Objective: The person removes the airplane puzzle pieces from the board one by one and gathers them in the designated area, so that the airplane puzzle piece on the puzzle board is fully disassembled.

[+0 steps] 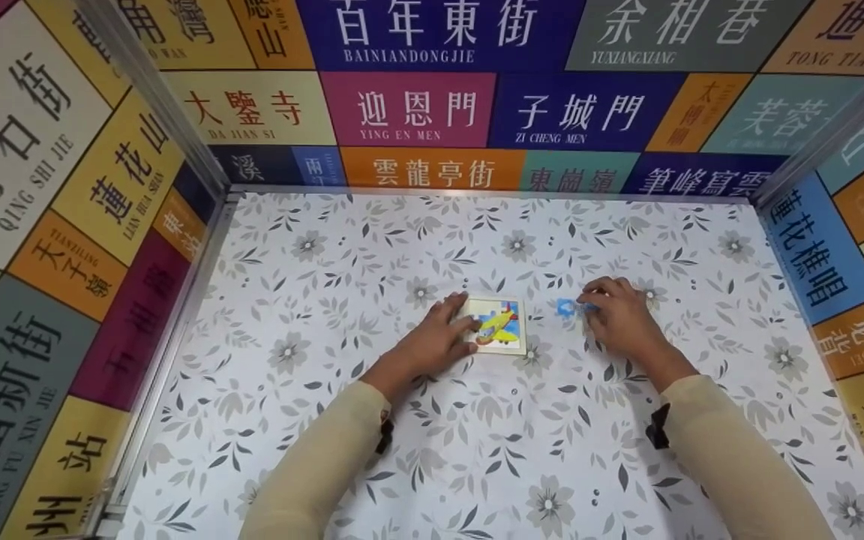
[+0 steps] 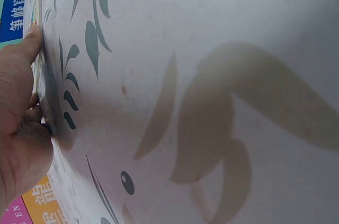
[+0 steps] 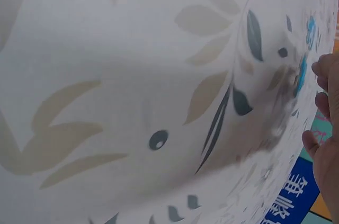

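Note:
In the head view a small wooden puzzle board (image 1: 508, 346) with a yellow airplane picture lies flat on the patterned surface. My left hand (image 1: 432, 341) holds it by its left side, thumb at the lower corner, fingers on the upper corner and over the picture. In the left wrist view the left hand (image 2: 21, 91) meets the thin edge of the board. Right of the board lies a blue puzzle piece (image 1: 566, 307). My right hand (image 1: 623, 315) hovers over a second blue piece (image 3: 302, 74), fingertips slightly apart from it in the right wrist view.
The table (image 1: 432, 450) wears a white cover with grey flowers and leaves. Panels with colourful Chinese place-name signs (image 1: 409, 109) stand at the back, left and right. A metal rail (image 1: 169, 337) runs along the left edge.

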`<state>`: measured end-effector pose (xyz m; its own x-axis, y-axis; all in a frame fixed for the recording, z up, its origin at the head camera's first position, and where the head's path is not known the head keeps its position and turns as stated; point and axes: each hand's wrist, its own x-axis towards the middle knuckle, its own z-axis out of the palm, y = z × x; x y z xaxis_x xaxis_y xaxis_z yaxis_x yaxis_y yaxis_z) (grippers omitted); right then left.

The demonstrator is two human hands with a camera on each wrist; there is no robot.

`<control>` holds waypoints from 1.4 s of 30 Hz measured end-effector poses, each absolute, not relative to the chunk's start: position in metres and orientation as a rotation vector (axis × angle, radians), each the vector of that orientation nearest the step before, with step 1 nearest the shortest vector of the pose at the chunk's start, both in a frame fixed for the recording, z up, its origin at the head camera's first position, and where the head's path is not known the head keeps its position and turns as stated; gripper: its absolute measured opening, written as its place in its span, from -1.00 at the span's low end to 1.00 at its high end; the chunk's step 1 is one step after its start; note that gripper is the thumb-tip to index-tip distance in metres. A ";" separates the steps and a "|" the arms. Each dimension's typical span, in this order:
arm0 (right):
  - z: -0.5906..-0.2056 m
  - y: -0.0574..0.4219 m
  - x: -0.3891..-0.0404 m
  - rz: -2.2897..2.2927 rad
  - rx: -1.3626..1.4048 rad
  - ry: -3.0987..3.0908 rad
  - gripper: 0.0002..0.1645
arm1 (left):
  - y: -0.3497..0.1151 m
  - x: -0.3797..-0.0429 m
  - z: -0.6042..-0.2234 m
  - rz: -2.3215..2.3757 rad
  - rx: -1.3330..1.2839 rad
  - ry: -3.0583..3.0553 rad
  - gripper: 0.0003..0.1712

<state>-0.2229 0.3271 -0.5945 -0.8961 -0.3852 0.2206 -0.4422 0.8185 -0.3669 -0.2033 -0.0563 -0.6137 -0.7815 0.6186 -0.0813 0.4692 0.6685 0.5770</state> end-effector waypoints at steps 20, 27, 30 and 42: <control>-0.587 0.242 -0.231 0.628 0.760 -3.023 -0.53 | -0.057 -0.203 -0.616 0.773 0.856 2.624 -0.38; -0.592 0.227 -0.232 0.638 0.771 -3.063 -0.53 | -0.056 -0.203 -0.615 0.755 0.846 2.632 -0.41; -0.594 0.225 -0.232 0.634 0.770 -3.063 -0.56 | -0.056 -0.203 -0.614 0.766 0.863 2.631 -0.41; -0.592 0.219 -0.232 0.652 0.784 -3.059 -0.59 | -0.057 -0.204 -0.615 0.751 0.880 2.637 -0.42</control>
<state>-0.2317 0.2188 -0.5921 -0.8784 -0.4775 0.0192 -0.4438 0.8004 -0.4030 -0.2044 -0.0566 -0.6146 -0.7824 0.6176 -0.0807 0.4824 0.6829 0.5486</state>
